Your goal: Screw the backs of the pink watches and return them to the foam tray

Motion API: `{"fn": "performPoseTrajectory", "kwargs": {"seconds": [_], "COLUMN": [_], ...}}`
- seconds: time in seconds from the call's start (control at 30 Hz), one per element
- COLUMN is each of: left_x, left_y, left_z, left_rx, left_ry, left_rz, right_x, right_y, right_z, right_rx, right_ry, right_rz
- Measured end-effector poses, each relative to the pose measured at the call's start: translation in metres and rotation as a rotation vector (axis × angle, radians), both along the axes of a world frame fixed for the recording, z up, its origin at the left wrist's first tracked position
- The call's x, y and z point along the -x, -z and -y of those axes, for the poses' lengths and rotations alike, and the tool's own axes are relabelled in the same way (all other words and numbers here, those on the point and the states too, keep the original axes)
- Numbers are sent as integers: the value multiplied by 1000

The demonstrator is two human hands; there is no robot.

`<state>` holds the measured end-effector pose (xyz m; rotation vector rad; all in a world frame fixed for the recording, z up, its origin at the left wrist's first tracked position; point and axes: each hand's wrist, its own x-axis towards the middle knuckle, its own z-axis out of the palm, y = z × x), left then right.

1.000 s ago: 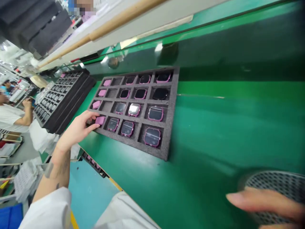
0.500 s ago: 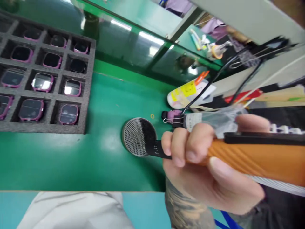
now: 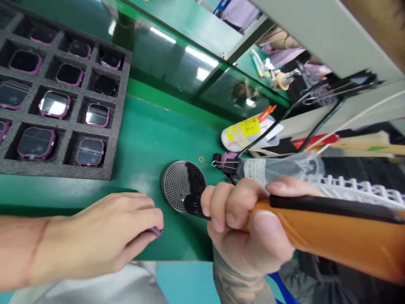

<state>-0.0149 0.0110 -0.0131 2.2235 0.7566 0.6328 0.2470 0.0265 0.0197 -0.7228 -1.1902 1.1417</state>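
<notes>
My right hand [image 3: 245,228] is closed around the orange grip of an electric screwdriver [image 3: 332,236]. A black lever lies along its handle, and its black nose points left over the edge of a round perforated screw tray [image 3: 177,181]. Dark grains, perhaps tiny screws, cover the tray's right part. My left hand [image 3: 117,232] is closed on a small purple piece [image 3: 155,232] near the table's front edge, left of the tray. Fingers hide most of that piece. Purple-framed watch cases [image 3: 70,75] sit in the grey foam tray [image 3: 115,139] at the left.
A white bottle [image 3: 240,135] with a yellow label lies on its side behind the screw tray. Beside it are a binder clip [image 3: 229,162], a clear plastic bag [image 3: 284,164] and a black cable [image 3: 268,131]. A glass panel [image 3: 177,63] runs along the back of the green table.
My left hand has come in from the left holding the purple piece. My right hand and the screwdriver have shifted slightly left and down, the handle now tilting lower at the right.
</notes>
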Motion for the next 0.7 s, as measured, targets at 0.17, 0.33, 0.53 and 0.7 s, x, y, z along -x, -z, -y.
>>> {"fn": "performPoseTrajectory", "kwargs": {"seconds": [0.17,0.33,0.53,0.7], "left_x": [-14,-1,-10,-9], "left_y": [15,10,15,15], "left_z": [-27,-28,-22,-24], "left_rx": [-373,-312,-292,-283], "left_ry": [99,232,129,183], "left_rz": [-18,-57,-55,-57], "right_x": [-3,2,4,6], "right_y": [1,4,2,3], "right_z": [1,3,11,13], "right_rx": [35,-20,-12,7], "right_ry": [-18,68,121,116], "right_rz": [24,74,185,208]}}
